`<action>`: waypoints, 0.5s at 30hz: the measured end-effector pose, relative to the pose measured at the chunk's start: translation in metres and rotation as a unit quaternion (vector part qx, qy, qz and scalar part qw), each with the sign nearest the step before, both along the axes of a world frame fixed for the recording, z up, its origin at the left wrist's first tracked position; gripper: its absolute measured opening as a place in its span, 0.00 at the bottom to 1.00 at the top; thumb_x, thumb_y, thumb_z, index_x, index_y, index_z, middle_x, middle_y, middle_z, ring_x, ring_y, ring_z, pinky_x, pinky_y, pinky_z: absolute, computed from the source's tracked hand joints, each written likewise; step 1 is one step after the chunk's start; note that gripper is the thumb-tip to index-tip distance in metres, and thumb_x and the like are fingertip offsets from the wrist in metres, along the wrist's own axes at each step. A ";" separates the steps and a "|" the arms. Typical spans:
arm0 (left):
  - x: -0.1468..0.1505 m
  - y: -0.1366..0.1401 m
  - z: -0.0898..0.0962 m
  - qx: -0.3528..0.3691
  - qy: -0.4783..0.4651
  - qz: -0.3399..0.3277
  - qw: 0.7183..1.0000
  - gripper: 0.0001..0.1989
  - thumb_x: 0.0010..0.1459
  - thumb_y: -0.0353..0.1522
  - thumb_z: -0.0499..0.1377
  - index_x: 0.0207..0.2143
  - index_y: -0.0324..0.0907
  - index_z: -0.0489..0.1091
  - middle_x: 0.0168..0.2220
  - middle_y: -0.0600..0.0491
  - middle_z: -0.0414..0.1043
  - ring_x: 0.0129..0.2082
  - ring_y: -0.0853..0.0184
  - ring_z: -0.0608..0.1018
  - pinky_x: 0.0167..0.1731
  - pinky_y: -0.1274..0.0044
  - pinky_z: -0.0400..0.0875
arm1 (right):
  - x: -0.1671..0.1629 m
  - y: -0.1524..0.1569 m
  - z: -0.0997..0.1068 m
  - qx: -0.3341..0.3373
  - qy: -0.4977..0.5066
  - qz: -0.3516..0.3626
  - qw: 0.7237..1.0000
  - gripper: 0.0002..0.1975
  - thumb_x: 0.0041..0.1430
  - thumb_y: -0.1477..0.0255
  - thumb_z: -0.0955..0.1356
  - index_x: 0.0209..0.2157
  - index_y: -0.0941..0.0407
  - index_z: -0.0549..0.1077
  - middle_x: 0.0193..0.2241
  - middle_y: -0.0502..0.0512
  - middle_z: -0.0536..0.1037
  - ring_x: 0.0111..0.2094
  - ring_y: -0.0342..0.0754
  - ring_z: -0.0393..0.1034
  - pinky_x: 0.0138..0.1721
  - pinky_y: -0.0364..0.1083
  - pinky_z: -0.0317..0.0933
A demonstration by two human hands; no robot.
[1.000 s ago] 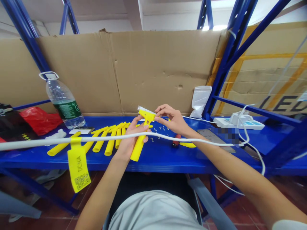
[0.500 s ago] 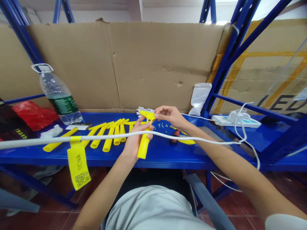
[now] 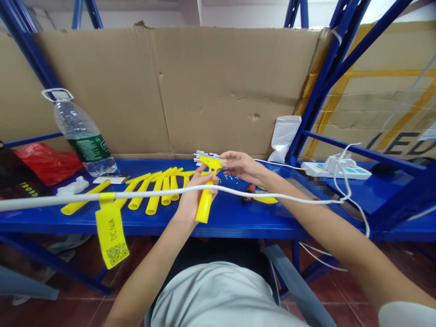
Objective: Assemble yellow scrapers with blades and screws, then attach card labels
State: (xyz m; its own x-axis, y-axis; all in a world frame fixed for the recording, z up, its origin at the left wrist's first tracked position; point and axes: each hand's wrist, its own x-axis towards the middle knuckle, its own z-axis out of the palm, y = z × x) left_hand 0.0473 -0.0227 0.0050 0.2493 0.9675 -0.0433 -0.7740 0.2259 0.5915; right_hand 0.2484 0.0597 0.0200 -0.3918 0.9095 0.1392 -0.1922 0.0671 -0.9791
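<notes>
My left hand (image 3: 190,200) is closed around a yellow T-shaped scraper handle (image 3: 205,205), its tube pointing down toward me and its wide head up. At the right end of that head, my right hand (image 3: 243,164) has its fingers pinched together; whatever lies between them is too small to make out. Behind the head sits a stack of pale grey pieces (image 3: 200,156). Small screws (image 3: 232,178) are scattered on the blue tabletop below my right hand. A red and black tool (image 3: 250,193) lies beside a flat yellow piece (image 3: 267,199).
Several yellow handles (image 3: 153,200) lie in a row at left. A white cable (image 3: 153,194) with a yellow tag (image 3: 111,236) crosses before my hands. A water bottle (image 3: 85,136) and red bag (image 3: 51,163) stand left; a power strip (image 3: 340,170) lies right.
My right hand's fingers have shifted slightly right at the head's end and spread a little lower. The left hand still holds the scraper handle in nearly the same place.
</notes>
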 end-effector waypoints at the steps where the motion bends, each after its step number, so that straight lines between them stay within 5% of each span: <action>1: 0.000 0.001 -0.001 -0.001 0.000 -0.001 1.000 0.27 0.67 0.16 0.62 0.63 0.45 0.68 0.50 0.47 0.78 0.29 0.75 0.81 0.20 0.86 0.70 | 0.000 0.000 0.001 -0.017 0.002 0.007 1.000 0.23 0.45 0.73 0.87 0.43 0.53 0.82 0.40 0.52 0.88 0.40 0.47 0.83 0.44 0.46 0.76; 5: -0.001 0.003 -0.003 -0.007 -0.005 -0.011 1.000 0.27 0.68 0.17 0.61 0.64 0.46 0.68 0.50 0.46 0.78 0.29 0.74 0.82 0.20 0.86 0.71 | 0.000 0.001 0.000 -0.024 -0.009 0.032 0.999 0.23 0.48 0.71 0.86 0.45 0.54 0.81 0.43 0.54 0.88 0.41 0.47 0.83 0.47 0.46 0.77; 8: -0.002 0.004 -0.005 0.003 -0.018 -0.012 1.000 0.27 0.68 0.17 0.62 0.64 0.47 0.67 0.53 0.46 0.79 0.30 0.74 0.83 0.21 0.86 0.71 | 0.003 0.007 -0.003 0.103 -0.112 -0.012 0.988 0.16 0.66 0.57 0.77 0.47 0.53 0.78 0.50 0.59 0.87 0.46 0.50 0.84 0.50 0.49 0.78; 11: -0.004 0.003 -0.006 0.029 -0.034 -0.009 0.999 0.27 0.68 0.18 0.62 0.64 0.48 0.68 0.54 0.45 0.79 0.31 0.74 0.84 0.22 0.86 0.72 | 0.009 0.016 -0.005 0.250 -0.284 -0.088 0.921 0.19 0.78 0.54 0.63 0.47 0.54 0.76 0.48 0.63 0.87 0.46 0.52 0.83 0.48 0.51 0.76; 15: -0.007 0.001 -0.007 0.051 -0.041 0.017 0.998 0.27 0.69 0.19 0.62 0.65 0.49 0.70 0.53 0.47 0.79 0.31 0.75 0.84 0.24 0.87 0.74 | 0.022 0.021 -0.004 0.303 -0.406 -0.085 0.858 0.15 0.76 0.61 0.67 0.39 0.55 0.79 0.39 0.58 0.86 0.40 0.51 0.78 0.46 0.49 0.69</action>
State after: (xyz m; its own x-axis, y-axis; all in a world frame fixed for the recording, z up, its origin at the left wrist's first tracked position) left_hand 0.0406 -0.0217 -0.0024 0.2153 0.9737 0.0740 -0.8266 0.1414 0.5447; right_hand 0.2703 0.0811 0.0160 -0.4528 0.8199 0.3502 0.6001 0.5708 -0.5604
